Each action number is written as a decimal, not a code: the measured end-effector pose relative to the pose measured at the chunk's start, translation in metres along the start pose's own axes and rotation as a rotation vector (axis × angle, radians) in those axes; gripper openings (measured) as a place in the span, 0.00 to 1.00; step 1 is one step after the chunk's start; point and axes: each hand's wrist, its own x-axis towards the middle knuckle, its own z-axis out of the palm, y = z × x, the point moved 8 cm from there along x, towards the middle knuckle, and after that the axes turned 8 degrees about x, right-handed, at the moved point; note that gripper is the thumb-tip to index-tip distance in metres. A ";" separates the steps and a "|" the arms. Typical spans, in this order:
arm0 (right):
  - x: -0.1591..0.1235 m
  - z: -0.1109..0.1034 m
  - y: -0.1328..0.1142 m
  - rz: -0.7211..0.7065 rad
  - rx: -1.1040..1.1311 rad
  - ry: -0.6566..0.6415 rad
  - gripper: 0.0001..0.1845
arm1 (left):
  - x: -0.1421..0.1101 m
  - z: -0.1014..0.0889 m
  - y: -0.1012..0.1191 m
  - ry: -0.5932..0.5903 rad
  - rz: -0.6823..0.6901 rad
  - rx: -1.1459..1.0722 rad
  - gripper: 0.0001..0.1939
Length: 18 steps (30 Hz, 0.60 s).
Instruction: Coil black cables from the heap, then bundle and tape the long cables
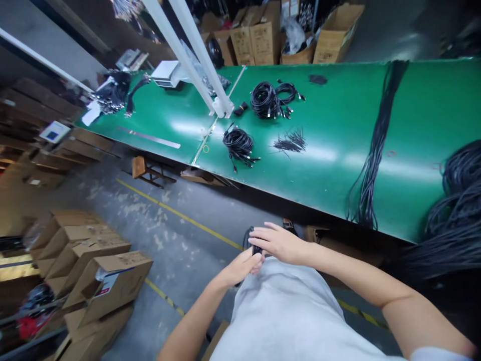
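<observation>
Both hands meet in front of my body, below the edge of the green table [338, 165]. My left hand [240, 268] is closed round a small black cable bundle [252, 239], most of which is hidden by the fingers. My right hand [280, 243] lies over the top of the same bundle with its fingers curled on it. On the table lie a coiled black cable bundle [238, 143], a larger pair of coils [268, 99] and a scatter of short black ties [291, 143].
A long hank of black cables [376, 150] hangs over the table's near edge, and a big cable heap [456, 200] lies at right. White frame posts [199, 60] rise from the table. Cardboard boxes [93, 281] stand at left on the concrete floor, a stool [145, 170] under the table.
</observation>
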 end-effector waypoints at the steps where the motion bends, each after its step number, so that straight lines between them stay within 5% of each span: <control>1: 0.004 -0.006 0.009 -0.032 0.080 -0.035 0.22 | 0.004 0.005 0.006 -0.029 -0.024 0.022 0.25; 4: 0.010 -0.045 0.079 0.068 0.278 -0.036 0.21 | 0.016 0.013 0.023 -0.003 -0.041 0.114 0.27; 8: -0.022 -0.165 0.252 0.772 -0.025 0.439 0.19 | 0.034 0.013 0.030 0.163 -0.052 0.058 0.28; 11: -0.032 -0.224 0.338 0.999 -0.173 0.551 0.16 | 0.046 0.014 0.026 0.246 -0.067 -0.037 0.31; 14: -0.025 -0.235 0.382 1.079 -0.221 0.502 0.13 | 0.054 0.015 0.022 0.289 -0.093 -0.086 0.33; 18: -0.023 -0.217 0.397 1.120 -0.277 0.436 0.14 | 0.061 0.010 0.023 0.342 -0.105 -0.123 0.34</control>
